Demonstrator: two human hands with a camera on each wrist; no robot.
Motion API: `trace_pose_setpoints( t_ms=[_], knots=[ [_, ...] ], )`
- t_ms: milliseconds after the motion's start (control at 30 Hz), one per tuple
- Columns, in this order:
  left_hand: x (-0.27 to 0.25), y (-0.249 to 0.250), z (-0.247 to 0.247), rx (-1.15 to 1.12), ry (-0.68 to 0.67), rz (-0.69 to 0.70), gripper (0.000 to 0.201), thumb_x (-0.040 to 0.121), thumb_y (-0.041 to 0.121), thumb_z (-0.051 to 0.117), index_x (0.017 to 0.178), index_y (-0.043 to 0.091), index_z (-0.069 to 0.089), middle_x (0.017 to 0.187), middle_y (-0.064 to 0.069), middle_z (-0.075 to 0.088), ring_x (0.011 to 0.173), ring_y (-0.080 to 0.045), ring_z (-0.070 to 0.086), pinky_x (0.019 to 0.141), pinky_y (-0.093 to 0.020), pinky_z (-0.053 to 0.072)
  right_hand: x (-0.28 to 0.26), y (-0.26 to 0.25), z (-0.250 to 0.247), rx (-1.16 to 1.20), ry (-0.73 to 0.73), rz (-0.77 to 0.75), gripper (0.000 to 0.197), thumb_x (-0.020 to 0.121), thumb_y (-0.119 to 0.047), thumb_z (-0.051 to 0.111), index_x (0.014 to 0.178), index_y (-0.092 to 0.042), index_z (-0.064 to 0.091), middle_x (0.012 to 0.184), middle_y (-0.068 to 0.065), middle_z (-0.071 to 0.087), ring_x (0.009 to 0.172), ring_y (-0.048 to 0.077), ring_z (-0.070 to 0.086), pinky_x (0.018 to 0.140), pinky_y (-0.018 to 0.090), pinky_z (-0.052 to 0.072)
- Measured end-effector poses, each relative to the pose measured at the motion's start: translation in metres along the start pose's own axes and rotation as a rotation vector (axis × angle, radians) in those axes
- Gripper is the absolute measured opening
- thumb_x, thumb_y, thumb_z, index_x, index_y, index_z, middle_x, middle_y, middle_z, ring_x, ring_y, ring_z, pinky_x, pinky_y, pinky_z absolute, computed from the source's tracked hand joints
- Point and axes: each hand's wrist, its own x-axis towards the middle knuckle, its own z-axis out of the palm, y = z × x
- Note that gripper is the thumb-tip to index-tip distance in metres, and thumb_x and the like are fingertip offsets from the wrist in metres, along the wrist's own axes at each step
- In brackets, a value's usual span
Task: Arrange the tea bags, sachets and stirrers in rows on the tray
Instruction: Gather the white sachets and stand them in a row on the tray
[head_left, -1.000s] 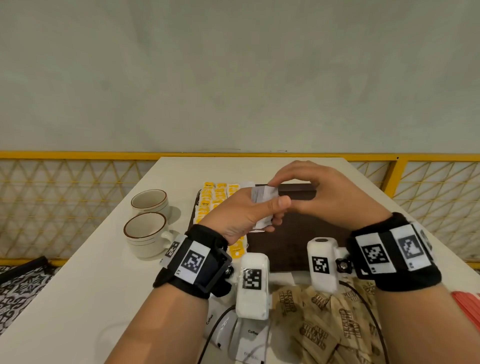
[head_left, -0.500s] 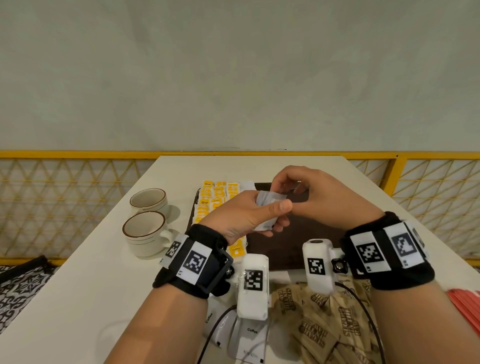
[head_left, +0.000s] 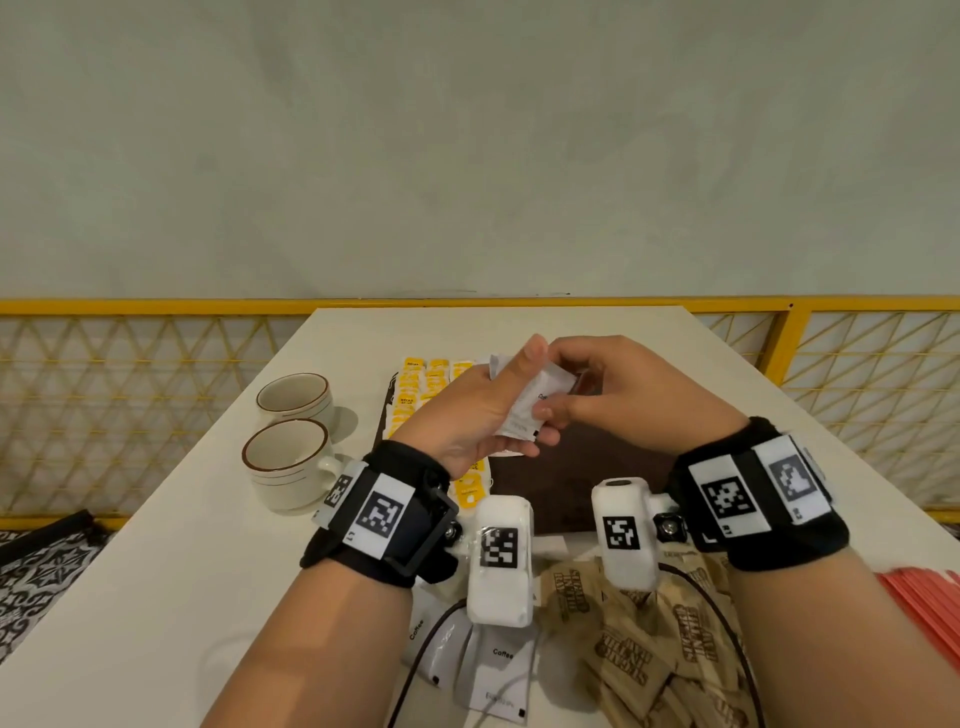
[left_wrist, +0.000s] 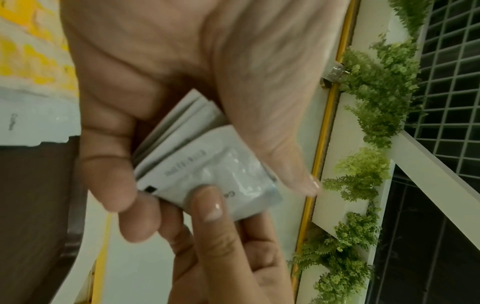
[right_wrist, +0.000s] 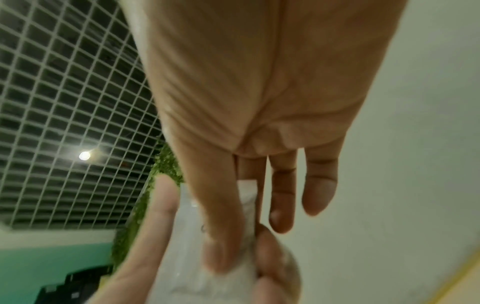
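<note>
Above the dark tray (head_left: 582, 467), the left hand (head_left: 467, 410) grips a stack of white coffee sachets (left_wrist: 205, 164); the right hand (head_left: 623, 395) pinches the top sachet (head_left: 540, 400) between thumb and forefinger.

Bare dark tray (head_left: 597, 467) right half, 2 cups (head_left: 291, 462) seemingly crowding left

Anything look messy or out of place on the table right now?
Yes. The brown paper sugar sachets lie in a loose, overlapping heap at the near edge of the white table, off the dark brown tray. A few white coffee sachets lie beside them, askew. Nothing looks spilled or torn.
</note>
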Motion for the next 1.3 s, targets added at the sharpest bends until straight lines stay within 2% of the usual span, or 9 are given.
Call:
trace_pose_setpoints(
  t_ms=[100,200,367,467,633,800,967,1133,1300],
  knots=[
    [-0.002,0.009,-0.009,-0.033,0.138,0.005,0.075,0.062,0.073,0.047,0.095,0.008,0.064,0.082,-0.011,0.069,0.074,-0.02,0.069,0.062,-0.027,0.057,0.006,0.0,0.002,0.182,0.1,-0.012,0.015,0.082,-0.003,0.07,0.094,-0.009,0.063,0.09,0.008,0.068,0.083,0.016,0.064,0.079,0.034,0.052],
    [0.002,0.018,-0.032,-0.001,0.284,0.025,0.034,0.082,0.045,0.061,0.083,0.011,0.057,0.073,-0.005,0.067,0.071,-0.018,0.066,0.069,-0.03,0.054,0.018,0.011,0.0,0.435,0.065,0.17,0.016,0.087,0.003,0.062,0.102,-0.004,0.059,0.096,0.012,0.063,0.086,0.018,0.067,0.077,0.033,0.059],
    [0.031,0.014,-0.054,0.484,0.109,-0.065,0.017,0.082,0.006,0.071,0.074,0.01,0.057,0.078,-0.007,0.066,0.072,-0.014,0.065,0.071,-0.027,0.054,0.042,0.041,0.008,0.266,-0.294,0.477,0.025,0.094,0.004,0.05,0.118,0.004,0.053,0.104,0.018,0.058,0.089,0.024,0.064,0.073,0.031,0.06],
    [0.056,-0.001,-0.059,0.774,-0.005,-0.161,0.017,0.079,0.012,0.075,0.075,0.014,0.058,0.076,-0.003,0.062,0.071,-0.013,0.06,0.068,-0.026,0.051,0.053,0.053,0.022,0.144,-0.385,0.573,0.026,0.092,0.001,0.055,0.117,-0.006,0.052,0.109,0.017,0.058,0.097,0.032,0.065,0.074,0.037,0.059],
    [0.083,-0.01,-0.062,1.171,-0.05,-0.14,0.027,0.082,0.021,0.072,0.068,0.021,0.049,0.07,0.006,0.05,0.064,-0.01,0.044,0.054,-0.02,0.031,0.069,0.07,0.042,0.067,-0.314,0.603,0.034,0.082,0.006,0.068,0.106,-0.011,0.053,0.105,0.011,0.058,0.084,0.026,0.066,0.068,0.035,0.06],
    [0.101,-0.012,-0.063,1.308,-0.121,-0.151,0.028,0.083,0.021,0.071,0.068,0.023,0.047,0.071,0.008,0.047,0.062,-0.006,0.042,0.054,-0.018,0.03,0.079,0.074,0.046,0.061,-0.323,0.575,0.038,0.079,0.008,0.07,0.11,-0.008,0.056,0.098,0.01,0.058,0.09,0.033,0.067,0.074,0.039,0.06],
    [0.111,-0.015,-0.063,1.423,-0.215,-0.142,0.01,0.084,0.019,0.07,0.087,0.011,0.064,0.086,0.003,0.054,0.08,-0.013,0.048,0.056,-0.013,0.031,0.082,0.076,0.044,-0.027,-0.332,0.526,0.038,0.08,0.004,0.071,0.116,-0.005,0.059,0.093,0.006,0.056,0.068,0.019,0.064,0.059,0.02,0.057],
    [0.114,-0.02,-0.065,1.468,-0.2,-0.166,0.019,0.086,0.02,0.068,0.099,0.007,0.067,0.089,0.002,0.054,0.082,-0.012,0.047,0.055,-0.011,0.03,0.08,0.081,0.043,-0.028,-0.257,0.572,0.025,0.08,0.009,0.067,0.094,-0.008,0.055,0.089,0.01,0.056,0.077,0.028,0.065,0.076,0.04,0.059],
    [0.116,-0.022,-0.065,1.445,-0.181,-0.169,0.015,0.085,0.015,0.067,0.097,0.005,0.069,0.09,0.003,0.056,0.074,-0.008,0.047,0.057,-0.01,0.032,0.076,0.088,0.041,-0.147,-0.254,0.534,0.029,0.075,-0.007,0.079,0.095,-0.009,0.057,0.082,0.001,0.062,0.068,0.014,0.063,0.069,0.025,0.055]
  ],
)
